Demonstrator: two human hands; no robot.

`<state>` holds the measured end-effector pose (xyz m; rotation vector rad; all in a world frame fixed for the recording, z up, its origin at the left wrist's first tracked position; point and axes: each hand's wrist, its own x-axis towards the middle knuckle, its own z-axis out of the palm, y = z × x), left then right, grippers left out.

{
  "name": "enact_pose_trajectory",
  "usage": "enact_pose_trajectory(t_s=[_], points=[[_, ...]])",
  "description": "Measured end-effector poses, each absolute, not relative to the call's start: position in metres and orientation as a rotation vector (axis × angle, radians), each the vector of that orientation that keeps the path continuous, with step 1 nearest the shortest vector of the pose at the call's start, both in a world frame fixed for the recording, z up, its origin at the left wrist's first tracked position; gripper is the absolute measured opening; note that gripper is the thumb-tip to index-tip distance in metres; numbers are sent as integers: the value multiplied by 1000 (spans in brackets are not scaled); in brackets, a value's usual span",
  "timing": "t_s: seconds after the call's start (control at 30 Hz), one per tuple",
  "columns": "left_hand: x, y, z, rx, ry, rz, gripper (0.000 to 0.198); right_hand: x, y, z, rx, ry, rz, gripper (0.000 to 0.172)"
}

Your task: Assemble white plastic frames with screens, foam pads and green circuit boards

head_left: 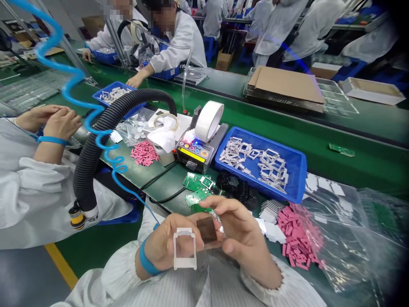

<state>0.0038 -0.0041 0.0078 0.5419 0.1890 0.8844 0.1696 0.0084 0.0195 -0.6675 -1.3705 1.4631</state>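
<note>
- Head view, 9 o'clock: a co-worker's hands [53, 121], brought together.
- 9 o'clock, nearer centre: a pink heap [145, 153] of small strips on the bench.
- 7 o'clock: left hand [161, 241], closed on a white frame [185, 263], which stands upright facing the camera.
- 6 o'clock: dark square piece [207, 230], lying against the left fingers, between both hands.
- 5 o'clock: right hand [247, 238], thumb and fingers apart; contact with the dark piece cannot be determined.
- 3 o'clock: blue tray [299, 181] containing more white frames [271, 168].
</note>
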Motion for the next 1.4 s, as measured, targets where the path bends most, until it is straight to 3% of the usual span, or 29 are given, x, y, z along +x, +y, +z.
enact_pose_trajectory(t_s=[0.1, 0.23, 0.4, 0.77, 1.0, 1.13, 1.23, 1.33, 1.4], points=[[-1, -4, 10, 725, 294, 905, 33, 178, 11, 35, -871, -1680, 1015, 3], [-4, -4, 12, 981, 365, 919, 38, 180, 10, 48, -992, -1918, 658, 9], [-2, -4, 14, 1125, 341, 975, 44, 178, 9, 51, -1050, -1982, 497, 11], [-5, -3, 5, 1268, 365, 963, 49, 180, 8, 45, -1053, -2007, 486, 10], [-8, -4, 9, 1194, 472, 864, 37, 180, 12, 36, -1054, -2100, 484, 10], [-5, -4, 1, 997, 491, 898, 36, 179, 13, 33, -1092, -2169, 455, 11], [-8, -3, -7, 723, 543, 940, 35, 179, 9, 29, -1059, -2166, 633, 12], [-17, 0, -11, 521, 596, 1014, 34, 177, 3, 6, -1121, -2209, 800, 15], [-24, 3, -10, 430, 597, 1036, 34, 173, 2, -18, -1269, -2342, 696, 16]])
